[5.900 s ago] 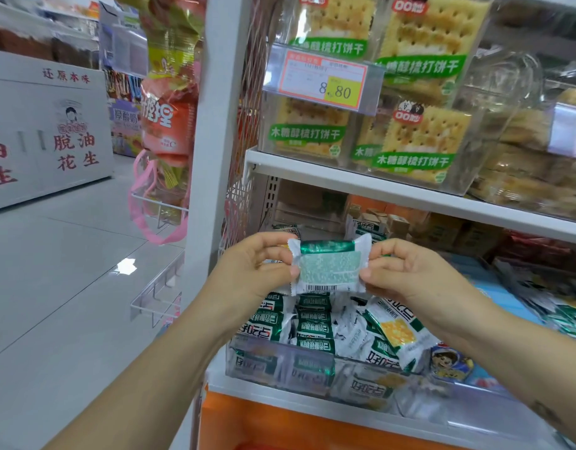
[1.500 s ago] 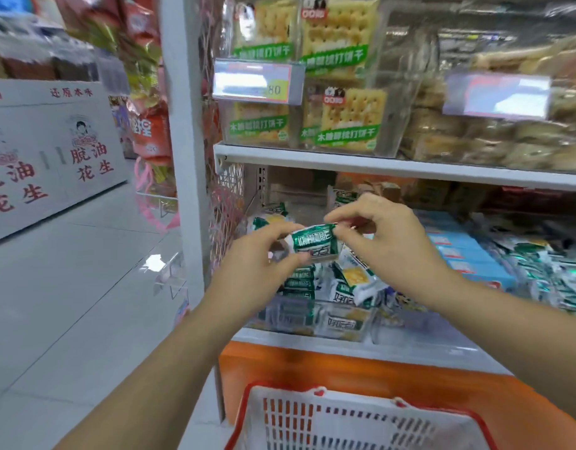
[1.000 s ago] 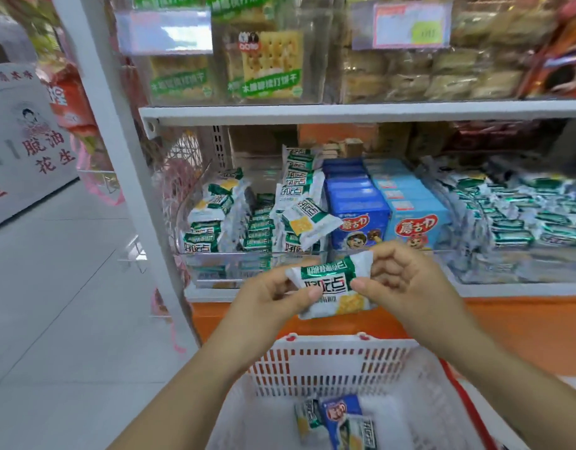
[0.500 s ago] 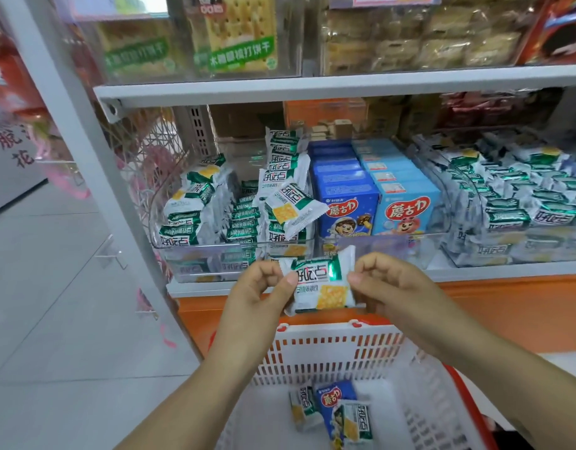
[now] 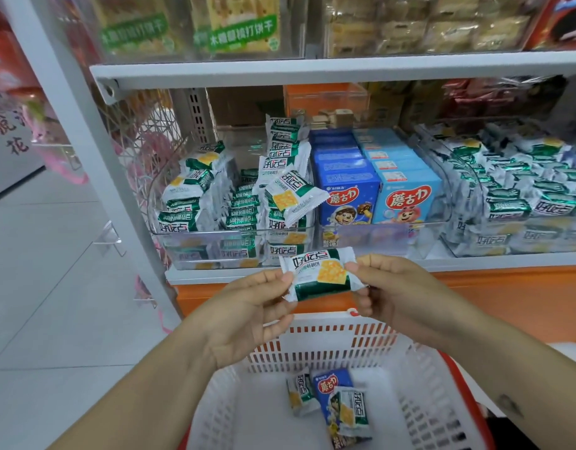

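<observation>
Closest to the person, below the hands, a white basket [image 5: 328, 345] with a red rim holds two small green packets [image 5: 299, 396] and a blue carton [image 5: 327, 384], lying together on its floor. Above the basket's far wall, both hands hold one cracker packet [image 5: 319, 274] level between them. The left hand [image 5: 247, 316] pinches its left sealed edge and the right hand [image 5: 400, 293] pinches its right edge, the other fingers loosely curled. The packet's printed front faces up, with the pictured cracker towards the right hand.

Just beyond the hands, a clear bin [image 5: 215, 235] on the shelf is packed with the same packets, and one tilted packet [image 5: 289, 196] lies on top of the rows. Beyond the right hand, a dark blue box [image 5: 348, 193] and a light blue box [image 5: 406, 196] stand side by side, touching. Further right, a second clear bin [image 5: 507, 241] holds more green packets. Above everything runs a white shelf board [image 5: 312, 71] carrying clear tubs of crackers [image 5: 238, 27].
</observation>
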Demonstrator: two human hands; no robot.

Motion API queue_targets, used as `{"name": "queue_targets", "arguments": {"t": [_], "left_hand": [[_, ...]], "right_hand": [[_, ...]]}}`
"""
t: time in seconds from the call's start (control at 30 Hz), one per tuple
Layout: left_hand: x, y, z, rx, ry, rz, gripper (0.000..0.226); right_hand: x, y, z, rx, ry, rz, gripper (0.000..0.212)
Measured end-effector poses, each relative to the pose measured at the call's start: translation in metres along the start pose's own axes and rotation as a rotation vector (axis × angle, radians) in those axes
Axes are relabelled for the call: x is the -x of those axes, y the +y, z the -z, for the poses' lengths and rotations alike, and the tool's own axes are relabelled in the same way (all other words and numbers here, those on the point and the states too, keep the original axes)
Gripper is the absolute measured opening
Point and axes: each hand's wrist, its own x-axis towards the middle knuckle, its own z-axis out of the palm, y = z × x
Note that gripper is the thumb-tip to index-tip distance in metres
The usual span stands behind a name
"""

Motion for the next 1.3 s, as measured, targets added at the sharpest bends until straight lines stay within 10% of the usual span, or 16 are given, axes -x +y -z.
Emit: {"name": "queue_targets", "arguments": {"t": [0.4, 0.6, 0.8, 1.3], "left_hand": [[-0.006, 0.004, 0.000, -0.051, 0.037, 0.012, 0.005], [-0.006, 0.003, 0.005, -0.334, 0.096, -0.210, 0.004], [-0.001, 0.003, -0.001, -0.299, 0.077, -0.304, 0.015], [-0.003, -0.005, -0.009, -0.372, 0.130, -0.586, 0.032]], "right_hand": [[-0.002, -0.002, 0.008, -0.155, 0.027, -0.112, 0.009], [-0.002, -0.002, 0.012, 0.371, 0.080, 0.097, 0.015], [-0.001, -0.006, 0.009, 0.069, 0.039, 0.090, 0.021], [0.003, 0.007, 0.000, 0.480, 0.256, 0.470, 0.015]]}}
